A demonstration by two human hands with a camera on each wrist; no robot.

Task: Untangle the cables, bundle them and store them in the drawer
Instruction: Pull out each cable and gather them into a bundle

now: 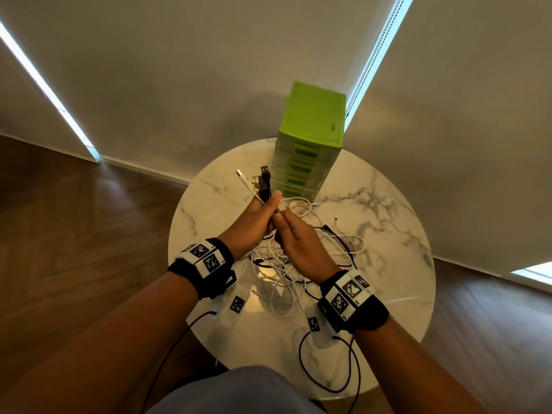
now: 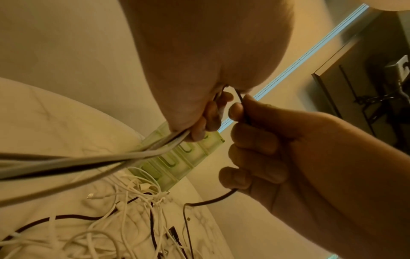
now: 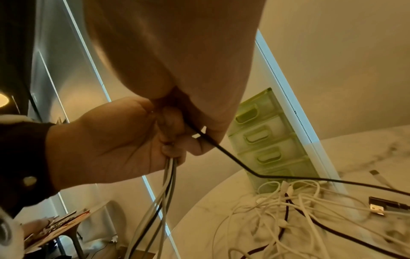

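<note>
A tangle of white and black cables (image 1: 286,264) lies on the round marble table (image 1: 388,210). My left hand (image 1: 257,216) grips a bunch of cable ends, with a white USB plug (image 1: 240,174) and a black USB plug (image 1: 265,170) sticking up above the fist. In the right wrist view that bunch of cables (image 3: 168,175) hangs down from the left hand (image 3: 115,140). My right hand (image 1: 298,240) is right next to it and pinches a black cable (image 2: 242,112), which trails down (image 3: 233,157) to the pile. The green drawer unit (image 1: 310,138) stands behind, all drawers shut.
The drawer unit (image 3: 264,140) sits at the table's far edge against the wall. A loose black USB plug (image 3: 381,205) and a white connector (image 3: 377,175) lie on the table to the right. Black wrist-camera leads (image 1: 328,369) hang over the near edge. Wood floor surrounds the table.
</note>
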